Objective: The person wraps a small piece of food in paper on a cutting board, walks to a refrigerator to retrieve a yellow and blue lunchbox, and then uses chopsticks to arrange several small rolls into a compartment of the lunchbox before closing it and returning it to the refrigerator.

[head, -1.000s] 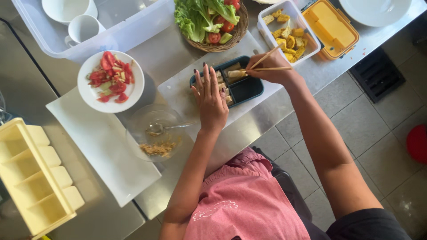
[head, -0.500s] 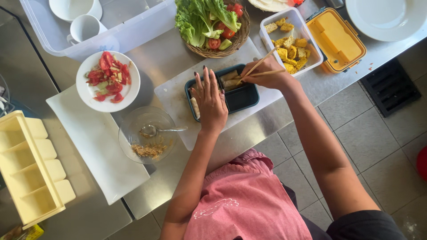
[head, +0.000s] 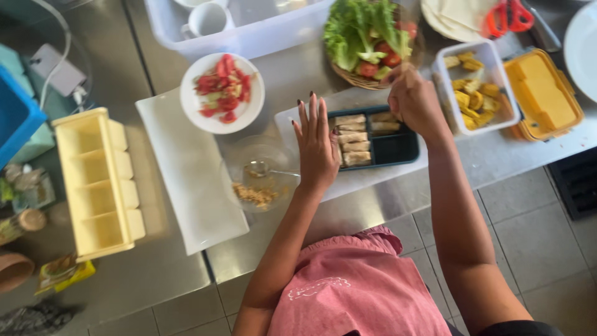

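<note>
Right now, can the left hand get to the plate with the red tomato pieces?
Probably yes. The left hand lies flat beside the dark tray, and the white plate sits up and to its left, with only bare counter and a low glass bowl nearby.

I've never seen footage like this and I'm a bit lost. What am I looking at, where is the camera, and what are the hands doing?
There is no machine here: a person works with two bare hands. The one camera sits on their head and looks straight down, so you see their arms from above.

The left hand lies flat, fingers spread, at the edge of a dark tray holding pale rolls. The right hand is closed at the tray's far side; what its grip holds is too blurred to tell.

On the steel counter around them: a white plate of chopped tomato, a basket of lettuce, a clear tub of yellow pieces, a glass bowl with a spoon and a yellow compartment mould.
</note>
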